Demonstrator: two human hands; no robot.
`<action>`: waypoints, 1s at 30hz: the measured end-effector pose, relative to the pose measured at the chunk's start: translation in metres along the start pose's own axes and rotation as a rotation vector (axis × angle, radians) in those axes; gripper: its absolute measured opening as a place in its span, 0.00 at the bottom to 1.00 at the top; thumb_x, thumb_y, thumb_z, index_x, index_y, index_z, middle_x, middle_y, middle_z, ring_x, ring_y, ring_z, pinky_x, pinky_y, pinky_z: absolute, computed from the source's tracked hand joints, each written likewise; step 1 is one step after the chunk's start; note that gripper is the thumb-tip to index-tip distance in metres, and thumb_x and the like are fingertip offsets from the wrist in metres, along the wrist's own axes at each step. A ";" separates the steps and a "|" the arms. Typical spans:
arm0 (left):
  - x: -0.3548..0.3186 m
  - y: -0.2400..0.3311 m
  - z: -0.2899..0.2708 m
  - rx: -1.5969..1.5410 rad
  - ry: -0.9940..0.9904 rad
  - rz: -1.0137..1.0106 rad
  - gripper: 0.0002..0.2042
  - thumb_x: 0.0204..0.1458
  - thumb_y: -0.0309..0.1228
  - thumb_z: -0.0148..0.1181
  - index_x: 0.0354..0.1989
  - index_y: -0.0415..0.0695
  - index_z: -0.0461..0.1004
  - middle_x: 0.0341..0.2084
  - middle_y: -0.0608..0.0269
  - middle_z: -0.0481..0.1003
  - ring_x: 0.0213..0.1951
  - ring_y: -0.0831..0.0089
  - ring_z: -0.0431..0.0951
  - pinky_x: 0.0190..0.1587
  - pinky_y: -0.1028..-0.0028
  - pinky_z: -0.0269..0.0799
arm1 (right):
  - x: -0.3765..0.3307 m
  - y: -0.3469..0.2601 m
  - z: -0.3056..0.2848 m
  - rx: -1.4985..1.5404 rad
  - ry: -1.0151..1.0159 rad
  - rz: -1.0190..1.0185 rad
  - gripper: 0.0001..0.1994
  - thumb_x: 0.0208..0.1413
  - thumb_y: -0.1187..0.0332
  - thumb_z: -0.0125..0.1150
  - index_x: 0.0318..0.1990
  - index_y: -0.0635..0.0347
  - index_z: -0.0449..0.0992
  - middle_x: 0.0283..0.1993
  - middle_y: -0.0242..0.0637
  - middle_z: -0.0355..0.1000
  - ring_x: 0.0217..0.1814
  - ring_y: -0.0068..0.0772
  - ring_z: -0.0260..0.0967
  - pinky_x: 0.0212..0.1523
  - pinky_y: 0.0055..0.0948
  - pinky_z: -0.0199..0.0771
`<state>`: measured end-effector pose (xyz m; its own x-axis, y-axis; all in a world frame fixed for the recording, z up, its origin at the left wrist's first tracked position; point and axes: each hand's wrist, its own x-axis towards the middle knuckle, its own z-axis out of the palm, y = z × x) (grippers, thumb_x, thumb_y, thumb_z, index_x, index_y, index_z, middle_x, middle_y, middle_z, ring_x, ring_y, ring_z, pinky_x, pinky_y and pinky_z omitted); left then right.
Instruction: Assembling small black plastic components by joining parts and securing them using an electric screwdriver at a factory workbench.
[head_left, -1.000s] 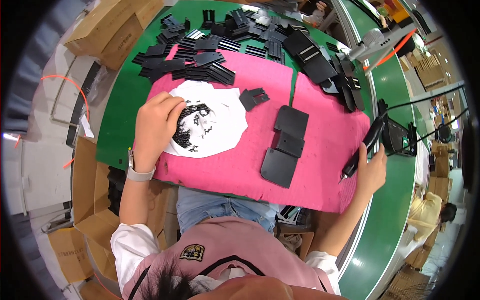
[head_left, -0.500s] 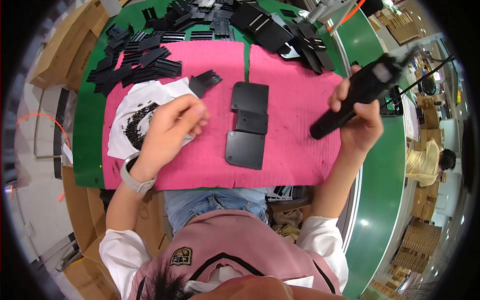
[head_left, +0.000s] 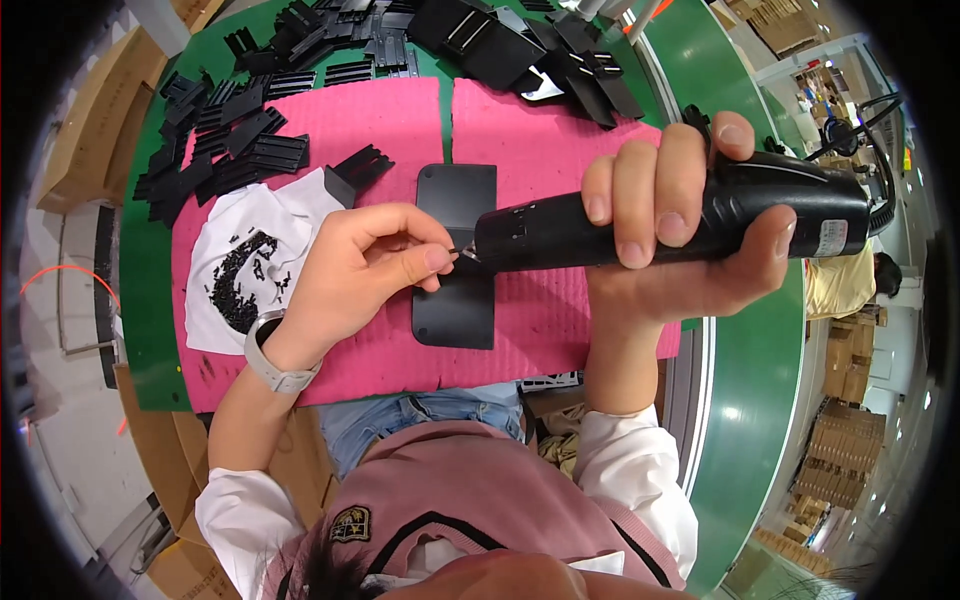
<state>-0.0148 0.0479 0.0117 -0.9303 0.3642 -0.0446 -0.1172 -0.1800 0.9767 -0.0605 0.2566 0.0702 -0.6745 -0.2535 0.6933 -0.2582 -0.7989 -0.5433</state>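
Note:
My right hand point(head_left: 690, 220) is wrapped around a black electric screwdriver point(head_left: 550, 235), held level with its bit pointing left. At the bit's tip my left hand point(head_left: 365, 260) pinches a tiny dark screw point(head_left: 455, 254) between thumb and fingers. Beneath the two hands, an assembly of flat black plates point(head_left: 455, 318) lies on the pink corrugated sheet point(head_left: 540, 330); its middle is mostly hidden. To the left of it, a heap of small black screws point(head_left: 230, 295) rests on a white cloth point(head_left: 212, 240). A black bracket point(head_left: 362, 172) touches the cloth's upper edge.
Loose black brackets point(head_left: 250, 150) pile up along the far left of the green table point(head_left: 740, 400). Larger black plates point(head_left: 480, 45) are stacked at the far side. A cable point(head_left: 880, 165) trails from the screwdriver's rear. Cardboard boxes point(head_left: 110, 120) stand at the left.
The electric screwdriver has swung from upright-tilted on the right to level, its bit now meeting my left fingers. My left hand has shifted right, away from the screw heap, with a screw showing.

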 end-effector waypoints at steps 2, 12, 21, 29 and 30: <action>0.000 -0.002 -0.002 -0.003 0.007 -0.011 0.05 0.52 0.22 0.59 0.33 0.33 0.74 0.27 0.61 0.75 0.28 0.81 0.74 0.33 0.83 0.71 | -0.001 0.003 -0.002 0.024 -0.001 0.010 0.24 0.56 0.48 0.50 0.50 0.57 0.64 0.23 0.29 0.61 0.18 0.24 0.59 0.31 0.31 0.63; -0.004 -0.003 0.003 0.138 0.087 0.033 0.11 0.48 0.22 0.62 0.40 0.33 0.72 0.21 0.66 0.72 0.23 0.84 0.71 0.25 0.83 0.66 | -0.002 0.006 0.004 0.047 0.109 0.075 0.23 0.57 0.50 0.48 0.52 0.57 0.63 0.23 0.29 0.61 0.18 0.25 0.59 0.31 0.31 0.63; 0.002 -0.014 0.000 0.363 0.068 -0.141 0.20 0.57 0.34 0.52 0.52 0.32 0.59 0.15 0.63 0.69 0.13 0.76 0.69 0.17 0.76 0.61 | -0.005 0.027 0.016 -0.394 0.029 0.169 0.21 0.54 0.57 0.54 0.48 0.59 0.60 0.20 0.32 0.62 0.15 0.25 0.57 0.20 0.27 0.61; 0.003 -0.029 0.001 0.248 0.084 -0.155 0.15 0.55 0.29 0.54 0.45 0.34 0.61 0.14 0.63 0.67 0.11 0.76 0.68 0.16 0.76 0.60 | 0.000 0.046 0.030 -0.450 -0.015 0.249 0.19 0.46 0.65 0.66 0.37 0.61 0.60 0.16 0.33 0.60 0.13 0.23 0.56 0.14 0.21 0.57; 0.003 -0.028 0.001 0.282 0.088 -0.187 0.14 0.55 0.29 0.54 0.44 0.34 0.61 0.13 0.64 0.67 0.11 0.76 0.68 0.15 0.76 0.59 | 0.001 0.048 0.032 -0.475 -0.022 0.269 0.19 0.46 0.65 0.66 0.35 0.61 0.60 0.15 0.33 0.60 0.12 0.22 0.56 0.14 0.21 0.57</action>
<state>-0.0136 0.0553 -0.0156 -0.9299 0.2841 -0.2338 -0.1988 0.1465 0.9690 -0.0511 0.2007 0.0602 -0.7465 -0.4305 0.5073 -0.3658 -0.3714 -0.8534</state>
